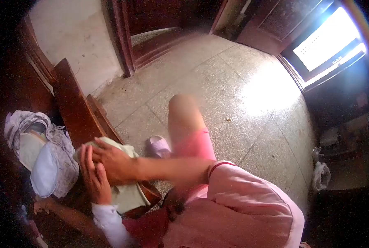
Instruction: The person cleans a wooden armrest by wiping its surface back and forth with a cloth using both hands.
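Observation:
My right hand reaches in from a pink sleeve with dark trim. Its fingers lie against my left hand, which comes up from a white cuff. The left fingers look stretched out and the thumb stands apart. Some right fingertips are hidden where the hands meet, and I make out nothing held in either hand. Beneath them lies a pale cream cloth. Left of the hands sits a patterned lavender bag with its top open. A smooth white-lavender item and a pale flat item show at its opening.
A wooden bench runs along the left. A bare forearm shows at lower left; whose it is, I cannot tell. A lilac slipper lies on the speckled floor. A plastic bag and bright screen are right.

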